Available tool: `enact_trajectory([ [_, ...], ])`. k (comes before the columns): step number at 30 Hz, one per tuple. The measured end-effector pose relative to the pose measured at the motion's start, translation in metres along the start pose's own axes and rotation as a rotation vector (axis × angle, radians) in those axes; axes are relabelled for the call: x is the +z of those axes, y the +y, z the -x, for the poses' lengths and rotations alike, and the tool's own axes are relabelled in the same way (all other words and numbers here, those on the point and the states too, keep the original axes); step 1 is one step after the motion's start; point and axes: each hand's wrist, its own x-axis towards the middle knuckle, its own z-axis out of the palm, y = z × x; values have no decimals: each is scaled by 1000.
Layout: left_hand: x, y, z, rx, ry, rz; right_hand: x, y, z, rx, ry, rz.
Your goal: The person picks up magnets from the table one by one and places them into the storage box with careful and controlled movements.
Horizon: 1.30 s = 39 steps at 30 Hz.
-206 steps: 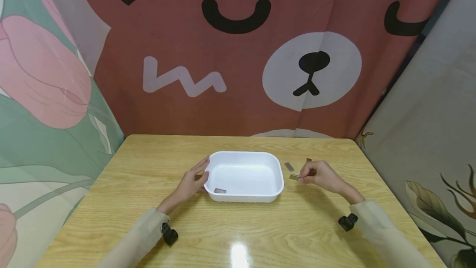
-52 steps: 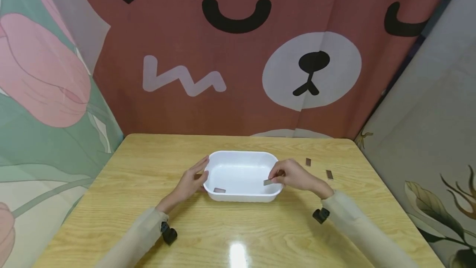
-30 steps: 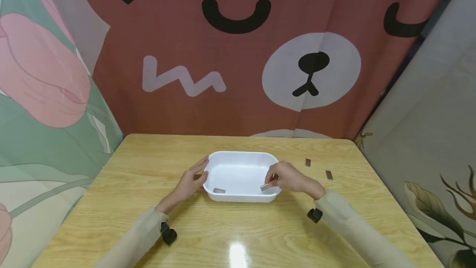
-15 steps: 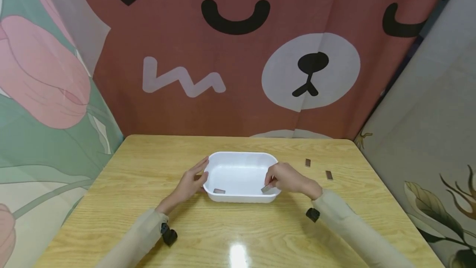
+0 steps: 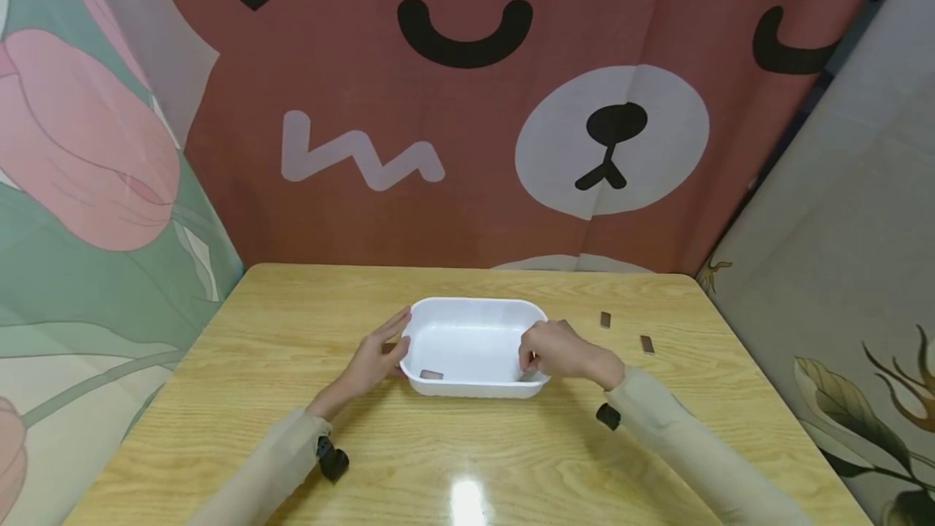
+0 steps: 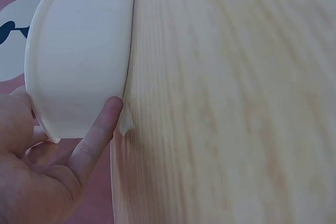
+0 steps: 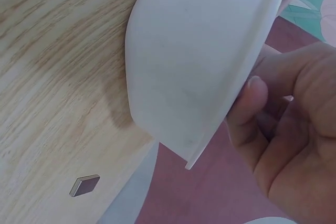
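A white rectangular tray [image 5: 475,388] stands on the wooden table. My left hand [image 5: 376,360] grips its left end, thumb at the rim; in the left wrist view one straight finger [image 6: 97,137] touches the outer wall low down. Over the right rim, my right hand [image 5: 558,350] has curled fingers inside the front right corner. They pinch a small flat greyish block [image 5: 527,376], mostly hidden by the fingers; whether it touches the floor or wall, I cannot tell. The right wrist view hides it behind the tray wall. Another flat block [image 5: 432,375] lies in the front left corner.
Two small flat brown-grey blocks with shiny edges lie right of the tray: a farther one [image 5: 605,320] and a nearer one [image 5: 647,344]. A patterned curtain [image 5: 467,226] hangs behind the table [image 5: 329,291].
My right hand has carried its block from the table's right side into the tray, then lower into the corner. A block beside the tray has gone from the table. Left hand and tray unmoved.
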Motion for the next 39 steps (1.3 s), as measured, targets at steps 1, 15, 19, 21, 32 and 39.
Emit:
enact_trajectory([
  [1, 0, 0, 0, 4, -2, -3, 0, 0, -1, 2, -9, 6],
  [15, 1, 0, 0, 27, 5, -23, 5, -1, -11, -49, -78, -91],
  [19, 1, 1, -1, 22, 5, -29, 8, 1, -12, -53, -73, -96],
  [21, 1, 2, -1, 24, 4, -30, 8, 2, -14, -54, -74, -100],
  [32, 1, 0, -1, 18, 10, -27, 13, 4, -15, -33, -106, -141],
  [39, 2, 0, -1, 12, 10, -26, 17, 5, -16, -26, -118, -163],
])
